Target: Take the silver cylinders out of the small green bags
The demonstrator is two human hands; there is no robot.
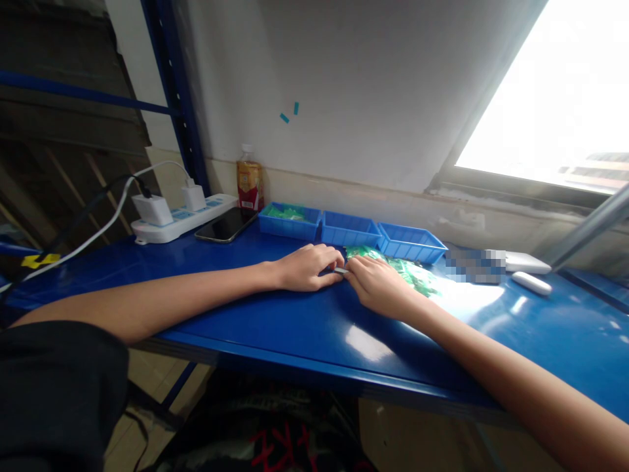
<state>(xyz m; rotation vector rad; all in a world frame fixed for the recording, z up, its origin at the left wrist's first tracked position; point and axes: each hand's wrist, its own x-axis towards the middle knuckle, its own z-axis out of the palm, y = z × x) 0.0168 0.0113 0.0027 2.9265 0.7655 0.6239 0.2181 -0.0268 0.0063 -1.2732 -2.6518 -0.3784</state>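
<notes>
My left hand [310,267] rests low over the blue table, its thumb and fingers closed around one end of a small, pale, flat strip [340,270]. The fingers of my right hand [376,280] pinch the other end, so both hands meet at the piece. Its exact kind is too small to make out. Just behind and beside my right hand lies a spread of green, shiny, flat pieces [417,276]. Similar green pieces [285,213] sit inside the left blue bin [289,227].
A middle bin [350,231] and a right bin [411,244] continue the row along the wall. Leftward are a phone [227,225], a power strip [184,219] with plugged chargers, and a drink bottle [249,180]. A white oblong object [531,284] lies right.
</notes>
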